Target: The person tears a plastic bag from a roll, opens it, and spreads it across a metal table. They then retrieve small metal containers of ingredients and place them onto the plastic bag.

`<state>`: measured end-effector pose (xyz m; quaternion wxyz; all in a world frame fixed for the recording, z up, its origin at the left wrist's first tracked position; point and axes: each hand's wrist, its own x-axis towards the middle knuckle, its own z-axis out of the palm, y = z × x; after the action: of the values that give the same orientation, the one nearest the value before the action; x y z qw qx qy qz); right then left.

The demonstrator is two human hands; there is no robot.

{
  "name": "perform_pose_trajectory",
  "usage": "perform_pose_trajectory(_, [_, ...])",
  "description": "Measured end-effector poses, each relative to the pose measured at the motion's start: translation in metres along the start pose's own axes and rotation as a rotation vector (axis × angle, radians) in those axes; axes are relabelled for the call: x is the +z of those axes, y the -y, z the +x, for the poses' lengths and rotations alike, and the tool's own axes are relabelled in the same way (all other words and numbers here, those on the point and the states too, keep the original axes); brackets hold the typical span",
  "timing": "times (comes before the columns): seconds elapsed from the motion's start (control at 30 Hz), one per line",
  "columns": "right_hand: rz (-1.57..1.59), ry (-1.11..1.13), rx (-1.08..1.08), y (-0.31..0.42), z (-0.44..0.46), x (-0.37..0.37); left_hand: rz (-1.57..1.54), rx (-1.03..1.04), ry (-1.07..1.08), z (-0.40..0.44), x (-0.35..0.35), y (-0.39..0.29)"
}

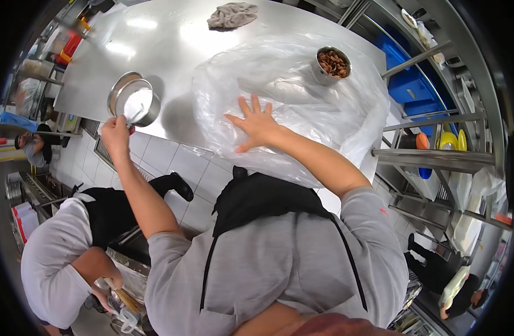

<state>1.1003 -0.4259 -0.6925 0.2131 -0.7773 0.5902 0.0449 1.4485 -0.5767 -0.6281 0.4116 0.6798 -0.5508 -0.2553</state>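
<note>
At the table's left front edge stands a round steel container [150, 113] with white contents inside. My left hand [117, 136] is closed at its near rim; a thin handle-like streak lies inside close to my fingers, too unclear to name. My right hand [257, 124] rests with fingers spread on a large clear plastic bag [223, 73], which lies crumpled over the right part of the table. On the bag's far right side a steel cup [323, 75] holds brown nuts [332, 63] that look like almonds.
A grey cloth [233, 15] lies at the far edge of the steel table [173, 50]. Metal shelving [436, 157] with blue bins [408, 89] runs along the right. A person [61, 257] bends down close by on my left; another person [456, 280] is behind right.
</note>
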Motion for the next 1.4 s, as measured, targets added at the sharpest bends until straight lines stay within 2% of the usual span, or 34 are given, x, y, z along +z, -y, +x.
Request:
perform_pose_trajectory(0.1, [-0.067,-0.071,-0.061,0.007,0.013,-0.009,-0.039,0.088,0.075,0.001,-0.003,-0.042])
perform_pose_trajectory(0.2, [0.061,-0.073,-0.069,0.009,0.035,-0.003,-0.200,0.131,0.247,-0.014,0.021,-0.100])
perform_pose_trajectory(0.23, [0.064,-0.091,-0.066,0.010,0.039,0.000,-0.146,0.161,0.316,-0.016,0.034,-0.112])
perform_pose_trajectory(0.27, [0.066,-0.111,-0.066,0.010,0.042,0.002,-0.093,0.192,0.382,-0.019,0.050,-0.123])
perform_pose_trajectory(0.33, [0.063,-0.125,-0.058,0.011,0.047,0.002,-0.182,0.256,0.555,-0.038,0.089,-0.149])
perform_pose_trajectory(0.4, [0.055,-0.117,-0.039,0.014,0.047,0.002,-0.232,0.235,0.726,-0.050,0.141,-0.150])
perform_pose_trajectory(0.47, [0.034,-0.148,-0.048,0.014,0.044,0.004,-0.293,0.118,0.806,-0.064,0.193,-0.143])
perform_pose_trajectory(0.5, [0.024,-0.163,-0.051,0.013,0.041,0.006,-0.226,0.115,0.818,-0.068,0.217,-0.137])
perform_pose_trajectory(0.6, [0.014,-0.224,-0.081,0.014,0.034,0.021,-0.018,0.143,0.771,-0.072,0.261,-0.129])
perform_pose_trajectory(0.63, [-0.011,-0.183,-0.078,0.016,0.028,0.023,0.053,0.157,0.740,-0.070,0.272,-0.126])
perform_pose_trajectory(0.73, [-0.021,-0.123,-0.061,0.028,0.008,0.021,0.208,0.312,0.446,-0.046,0.314,-0.095])
perform_pose_trajectory(0.83, [-0.007,-0.082,-0.052,0.027,-0.003,0.023,0.191,0.230,0.397,-0.031,0.317,-0.102])
perform_pose_trajectory(0.93, [-0.007,-0.193,-0.089,0.018,-0.005,0.035,0.187,0.224,0.344,-0.015,0.327,-0.099])
perform_pose_trajectory(1.03, [0.254,-0.038,-0.107,-0.005,-0.027,-0.009,0.236,0.241,0.350,0.003,0.333,-0.094])
perform_pose_trajectory(1.1, [0.271,0.017,0.248,-0.035,-0.063,-0.047,0.248,0.268,0.367,0.001,0.327,-0.097])
perform_pose_trajectory(1.13, [0.181,-0.038,0.363,-0.058,-0.083,-0.059,0.252,0.278,0.373,-0.003,0.321,-0.100])
perform_pose_trajectory(1.17, [0.225,-0.133,0.542,-0.088,-0.102,-0.064,0.244,0.271,0.399,-0.008,0.315,-0.102])
perform_pose_trajectory(1.2, [0.160,-0.285,0.722,-0.124,-0.116,-0.060,0.203,0.233,0.431,-0.009,0.318,-0.101])
perform_pose_trajectory(1.23, [0.049,-0.459,0.818,-0.158,-0.127,-0.055,0.163,0.194,0.460,-0.008,0.321,-0.098])
perform_pose_trajectory(1.27, [0.126,-0.453,0.894,-0.189,-0.131,-0.059,0.129,0.155,0.491,-0.008,0.322,-0.094])
perform_pose_trajectory(1.3, [0.084,-0.500,0.858,-0.215,-0.136,-0.052,0.121,0.145,0.462,-0.009,0.322,-0.093])
perform_pose_trajectory(1.4, [-0.008,-0.365,0.964,-0.259,-0.140,-0.017,0.133,0.135,0.363,-0.001,0.326,-0.093])
